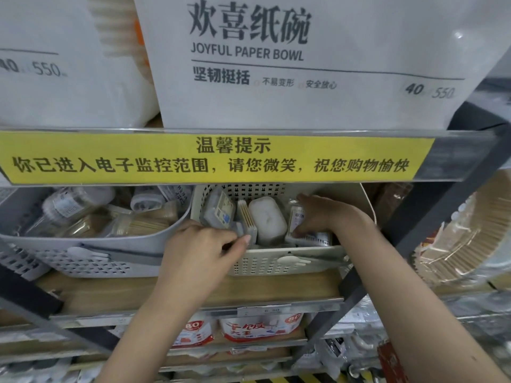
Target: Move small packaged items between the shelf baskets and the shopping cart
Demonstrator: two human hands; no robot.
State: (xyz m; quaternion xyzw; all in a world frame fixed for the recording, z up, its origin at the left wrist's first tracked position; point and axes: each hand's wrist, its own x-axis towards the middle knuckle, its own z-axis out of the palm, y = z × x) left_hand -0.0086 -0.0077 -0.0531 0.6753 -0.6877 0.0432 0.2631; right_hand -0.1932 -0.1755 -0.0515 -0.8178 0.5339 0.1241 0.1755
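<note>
The left hand (204,244) has its fingers curled in. The thumb and first finger are pinched together on the top of a thin pack of wooden sticks (247,219), right at the front of the cream basket (279,261). I think the pinch is there because the pack is standing up in a tight row, so only its top edge is free to grab.

The right hand (320,214) reaches deep into the same basket. Its fingers are bent down round a small clear packet (297,219) lying on the right side. I can't tell if it has the packet tight or is just feeling for it.

Between the two hands sits a white box (266,219), untouched. A grey basket (91,244) full of jars stands just beside it on the left. I see no shopping cart from here.
</note>
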